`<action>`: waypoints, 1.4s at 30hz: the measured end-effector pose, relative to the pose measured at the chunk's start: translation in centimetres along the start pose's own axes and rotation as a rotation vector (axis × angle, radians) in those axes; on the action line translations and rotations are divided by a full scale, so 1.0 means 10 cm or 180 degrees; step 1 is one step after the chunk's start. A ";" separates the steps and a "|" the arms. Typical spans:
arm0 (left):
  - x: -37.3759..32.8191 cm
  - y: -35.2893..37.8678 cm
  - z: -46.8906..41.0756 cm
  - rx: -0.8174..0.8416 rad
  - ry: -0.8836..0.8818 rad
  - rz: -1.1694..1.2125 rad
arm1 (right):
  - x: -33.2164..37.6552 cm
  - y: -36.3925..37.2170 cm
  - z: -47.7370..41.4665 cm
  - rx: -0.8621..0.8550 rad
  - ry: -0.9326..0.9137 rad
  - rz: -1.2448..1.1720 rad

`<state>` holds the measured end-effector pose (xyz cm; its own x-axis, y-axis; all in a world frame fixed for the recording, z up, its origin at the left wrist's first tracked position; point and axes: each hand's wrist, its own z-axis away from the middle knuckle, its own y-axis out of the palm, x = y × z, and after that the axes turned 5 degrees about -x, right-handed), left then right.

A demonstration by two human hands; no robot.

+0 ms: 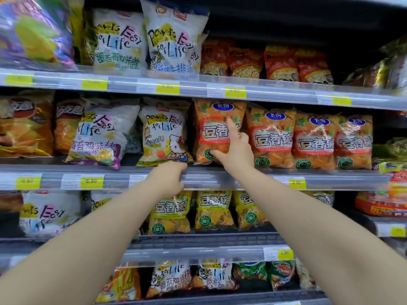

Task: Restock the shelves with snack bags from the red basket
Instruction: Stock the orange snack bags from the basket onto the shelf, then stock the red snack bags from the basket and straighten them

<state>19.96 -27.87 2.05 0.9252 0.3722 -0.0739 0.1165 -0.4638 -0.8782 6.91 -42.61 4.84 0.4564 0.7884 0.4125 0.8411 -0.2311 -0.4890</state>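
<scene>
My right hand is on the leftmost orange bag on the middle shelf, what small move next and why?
Probably push the orange bag back with the right hand until level with the matching bags beside it; it seems to sit forward of that row.

The white bag left of the right fingers reads "Powers Easy for Life". A price tag left of the left fingers shows 5.50.

left hand: bare | left forearm: bare | right hand: bare | right forearm: bare
</scene>
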 end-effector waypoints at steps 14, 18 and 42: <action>-0.01 0.00 0.01 0.0030 -0.0053 0.0029 | -0.17 -0.13 0.19 0.0396 -0.0370 0.0939; -0.08 -0.02 0.06 -0.0314 -0.0090 0.0354 | -0.19 -0.27 0.24 0.0214 -0.0494 0.0984; -3.21 2.35 1.19 0.0798 0.1074 0.1034 | -3.19 -2.13 3.10 0.1124 0.1243 0.1685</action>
<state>-11.26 -41.16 -21.88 0.9688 -0.0572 -0.2411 -0.2472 -0.2904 -0.9244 -34.55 -45.16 -21.70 0.8997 0.3474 0.2643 0.3672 -0.2748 -0.8886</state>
